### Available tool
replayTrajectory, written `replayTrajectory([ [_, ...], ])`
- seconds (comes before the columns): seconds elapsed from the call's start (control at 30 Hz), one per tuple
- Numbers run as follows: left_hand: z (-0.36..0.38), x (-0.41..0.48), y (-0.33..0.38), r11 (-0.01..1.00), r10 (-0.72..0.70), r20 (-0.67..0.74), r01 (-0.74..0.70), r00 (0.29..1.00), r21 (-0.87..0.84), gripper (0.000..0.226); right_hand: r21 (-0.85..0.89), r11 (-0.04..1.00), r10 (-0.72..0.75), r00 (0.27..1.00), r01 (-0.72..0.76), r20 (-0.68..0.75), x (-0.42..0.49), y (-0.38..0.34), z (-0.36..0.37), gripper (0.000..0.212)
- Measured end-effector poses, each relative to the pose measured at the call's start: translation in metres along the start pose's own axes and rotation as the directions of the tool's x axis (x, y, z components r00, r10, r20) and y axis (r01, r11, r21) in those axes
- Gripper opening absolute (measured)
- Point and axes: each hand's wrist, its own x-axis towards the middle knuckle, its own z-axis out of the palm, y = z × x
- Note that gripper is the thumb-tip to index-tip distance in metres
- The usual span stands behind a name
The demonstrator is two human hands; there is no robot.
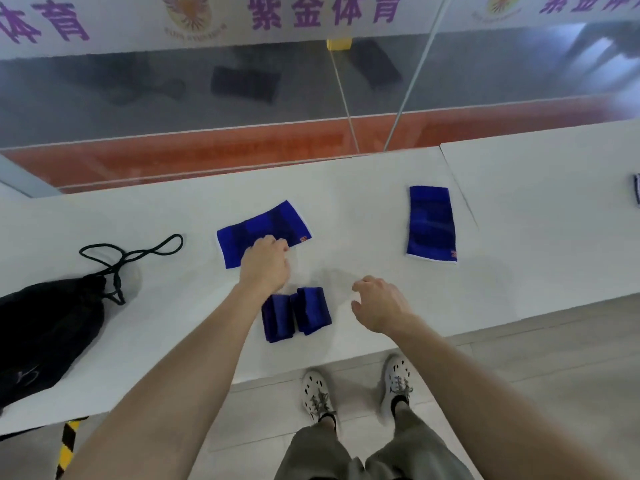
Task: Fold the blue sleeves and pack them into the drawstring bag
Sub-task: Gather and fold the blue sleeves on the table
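Observation:
A flat blue sleeve (pixel 266 226) lies on the white table (pixel 346 188), and my left hand (pixel 265 263) grips its near edge with curled fingers. Two folded blue sleeves (pixel 296 313) sit side by side near the table's front edge, just below that hand. My right hand (pixel 379 304) hovers to their right, fingers loosely curled, holding nothing. Another flat blue sleeve (pixel 432 224) lies unfolded at the right. The black drawstring bag (pixel 45 327) lies at the left with its cord (pixel 138 252) looped on the table.
A glass wall (pixel 311 98) with purple lettering stands right behind the table. A second white table (pixel 554 188) adjoins on the right, with a bit of blue cloth (pixel 636 194) at the frame's edge. My shoes (pixel 356 393) stand on the tiled floor.

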Motion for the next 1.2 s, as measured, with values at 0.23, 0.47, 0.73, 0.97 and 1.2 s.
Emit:
replayTrajectory([
  [0.23, 0.022, 0.045, 0.030, 0.998, 0.042, 0.192, -0.048, 0.980, 0.028, 0.063, -0.013, 0.999, 0.031, 1.000, -0.031, 0.000, -0.002, 0.025, -0.012, 0.045],
  [0.47, 0.049, 0.021, 0.107, 0.937, 0.332, 0.168, -0.305, 0.928, -0.168, 0.063, -0.003, 0.990, 0.144, 0.990, -0.144, -0.004, -0.016, 0.080, -0.016, 0.044],
  [0.73, 0.090, -0.006, 0.161, 0.949, 0.316, 0.084, -0.314, 0.945, -0.035, 0.047, 0.095, 0.971, 0.223, 0.975, -0.220, -0.015, -0.035, 0.145, -0.009, 0.037],
  [0.97, 0.097, -0.022, 0.166, 0.978, 0.210, -0.045, -0.210, 0.977, 0.011, 0.015, 0.199, 0.976, 0.123, 0.980, -0.091, -0.155, -0.017, 0.196, -0.022, 0.028],
  [1.2, 0.096, -0.062, 0.190, 0.993, 0.009, 0.036, -0.005, 0.999, -0.116, 0.023, 0.179, 0.981, -0.065, 0.996, 0.075, -0.063, 0.014, 0.240, -0.036, 0.021],
])
